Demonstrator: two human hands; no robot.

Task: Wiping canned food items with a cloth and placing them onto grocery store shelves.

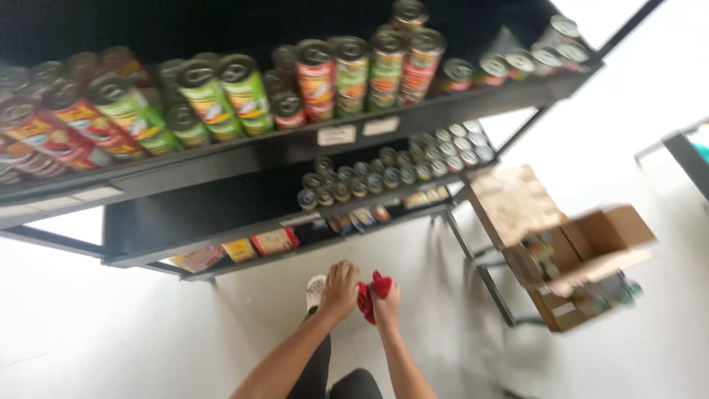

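**Both hands closed on a red cloth, low in front of the shelves**

From my seat, the fingers are what I check first. The right hand (385, 301) has its fingers curled tight around a red cloth (373, 292), and bunched folds of it stick out above the knuckles and to the inner side. The left hand (340, 289) lies against the same cloth from the other side; its fingers bend down over the bundle, though motion blur keeps me from saying how firmly they pinch it. The two hands touch or nearly touch, with the cloth between them.

Both wrists are angled downward, backs of the hands up toward my camera. The forearms run up from the bottom edge of the view and come together at the cloth, the left one at a long slant, the right one steeper. Dark trouser legs show between them, and a pale shoe (316, 290) sits on the white floor (111, 332) just beside the left hand.

Beyond the hands stands a black shelf rack (251, 151). Its top shelf carries tall snack tubes (221, 92) in red and green, the shelf below holds rows of small cans (391, 174), and flat packets lie on the lowest one. To the right, an open cardboard box (583, 258) rests on a metal stand, well apart from the hands.
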